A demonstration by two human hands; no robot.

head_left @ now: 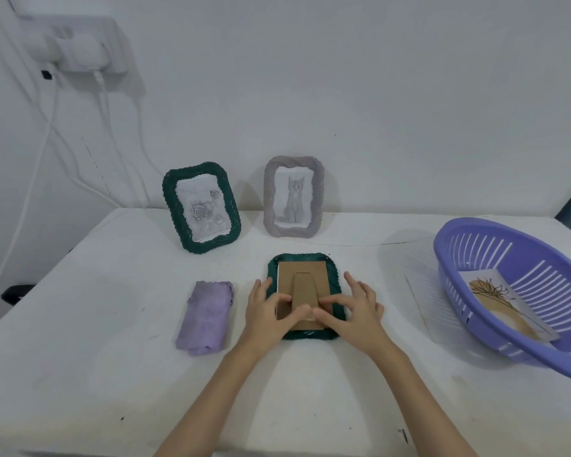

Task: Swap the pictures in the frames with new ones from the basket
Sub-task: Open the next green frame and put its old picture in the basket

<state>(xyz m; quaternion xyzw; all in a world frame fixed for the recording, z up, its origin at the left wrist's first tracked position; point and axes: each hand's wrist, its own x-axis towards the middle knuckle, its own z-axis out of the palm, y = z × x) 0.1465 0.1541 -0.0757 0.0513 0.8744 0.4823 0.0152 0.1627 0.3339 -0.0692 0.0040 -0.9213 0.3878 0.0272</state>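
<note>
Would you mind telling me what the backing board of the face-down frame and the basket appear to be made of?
The backing board looks like matte brown cardboard or fibreboard: flat, dull, with a folded stand strip. The basket looks like moulded purple plastic, smooth and slightly glossy, with slotted walls. Both hands, left hand and right hand, rest on the board.

A single head-worn camera looks forward and down from above the near edge of the tabletop (112, 374), facing a white wall (376, 94) at its far side. It sits close, with both forearms reaching in from the bottom edge. The wide lens bends the borders, so the basket (495, 328) at far right is probably cropped and distorted.
</note>
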